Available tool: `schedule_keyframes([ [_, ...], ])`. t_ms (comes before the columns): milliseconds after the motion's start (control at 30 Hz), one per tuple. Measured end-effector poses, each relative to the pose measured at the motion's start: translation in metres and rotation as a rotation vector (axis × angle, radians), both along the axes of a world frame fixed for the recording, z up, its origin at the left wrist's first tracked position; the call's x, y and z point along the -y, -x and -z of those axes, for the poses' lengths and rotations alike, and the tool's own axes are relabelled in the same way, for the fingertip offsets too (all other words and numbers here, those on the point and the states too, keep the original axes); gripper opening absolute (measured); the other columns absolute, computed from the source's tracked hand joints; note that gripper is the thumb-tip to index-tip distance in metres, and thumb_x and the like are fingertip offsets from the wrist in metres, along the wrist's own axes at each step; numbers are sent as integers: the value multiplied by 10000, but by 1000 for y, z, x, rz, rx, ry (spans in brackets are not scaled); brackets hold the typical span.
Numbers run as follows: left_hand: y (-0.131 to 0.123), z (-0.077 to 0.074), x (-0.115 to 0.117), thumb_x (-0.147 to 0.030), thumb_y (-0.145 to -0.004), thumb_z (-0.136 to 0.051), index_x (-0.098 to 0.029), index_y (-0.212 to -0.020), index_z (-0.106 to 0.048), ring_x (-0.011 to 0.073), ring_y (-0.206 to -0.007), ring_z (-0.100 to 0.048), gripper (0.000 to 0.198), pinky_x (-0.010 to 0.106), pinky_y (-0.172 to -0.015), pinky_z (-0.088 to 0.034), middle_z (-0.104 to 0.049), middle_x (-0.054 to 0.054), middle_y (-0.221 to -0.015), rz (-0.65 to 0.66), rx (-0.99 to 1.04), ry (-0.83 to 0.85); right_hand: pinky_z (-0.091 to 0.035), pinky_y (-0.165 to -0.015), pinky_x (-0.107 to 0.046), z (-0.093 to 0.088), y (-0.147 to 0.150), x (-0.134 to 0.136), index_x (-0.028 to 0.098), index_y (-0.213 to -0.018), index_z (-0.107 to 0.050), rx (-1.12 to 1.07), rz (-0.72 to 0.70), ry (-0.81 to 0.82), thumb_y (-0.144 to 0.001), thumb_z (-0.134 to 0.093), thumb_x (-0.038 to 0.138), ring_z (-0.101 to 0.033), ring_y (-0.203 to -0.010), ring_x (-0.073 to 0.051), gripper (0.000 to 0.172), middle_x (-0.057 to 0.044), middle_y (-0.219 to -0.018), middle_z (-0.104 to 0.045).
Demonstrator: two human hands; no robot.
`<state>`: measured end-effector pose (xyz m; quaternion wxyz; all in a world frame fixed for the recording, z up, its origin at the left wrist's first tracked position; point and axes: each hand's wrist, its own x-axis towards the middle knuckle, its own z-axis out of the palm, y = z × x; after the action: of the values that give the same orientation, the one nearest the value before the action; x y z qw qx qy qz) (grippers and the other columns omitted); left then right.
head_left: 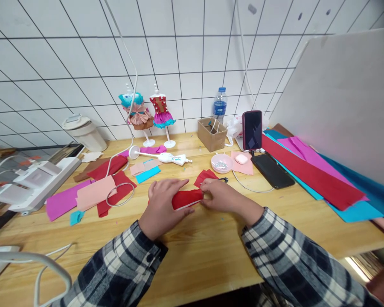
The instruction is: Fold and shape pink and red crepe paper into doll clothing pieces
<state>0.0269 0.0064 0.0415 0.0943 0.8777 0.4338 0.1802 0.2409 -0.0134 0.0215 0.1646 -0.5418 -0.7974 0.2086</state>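
Note:
A strip of red paper (188, 198) with a pale lower edge lies between my two hands over the wooden table. My left hand (164, 204) rests on its left part, thumb and fingers spread along the top and bottom edges. Fingertips of my right hand (216, 195) are pinched on the strip's right end. Just behind that hand is another red piece (205, 177), with a small black-handled tool (224, 180) beside it. A white mannequin (174, 159) lies on its side farther back.
Two dressed mannequins (161, 111) stand by the wall. A cardboard box (212, 135), pink bead dish (222, 163), propped phone (252, 130) and black phone (273, 170) are behind my right hand. Coloured paper lies on both sides; a power strip (35, 187) is left.

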Motion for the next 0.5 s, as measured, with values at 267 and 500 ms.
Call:
schedule_keyframes([
  [267,4,-12,5,-391,-737,-705,-294,-1353,-461,284,-1220,-512,670,596,-1143,-10,-615,53,-1275,207,-84,52,-386,-689,-324,-12,32,23,178,-881,-662,220,-143,-197,-868,-515,239,-554,-830,-211,159,-83,-897,-648],
  [500,4,-6,1,-363,-755,-688,-303,-855,-703,222,-922,-629,118,591,-1072,-159,-709,-30,-866,129,-99,171,-373,-713,-331,-11,32,26,183,-933,-639,242,-167,-230,-878,-479,217,-539,-788,-206,173,-71,-856,-659],
])
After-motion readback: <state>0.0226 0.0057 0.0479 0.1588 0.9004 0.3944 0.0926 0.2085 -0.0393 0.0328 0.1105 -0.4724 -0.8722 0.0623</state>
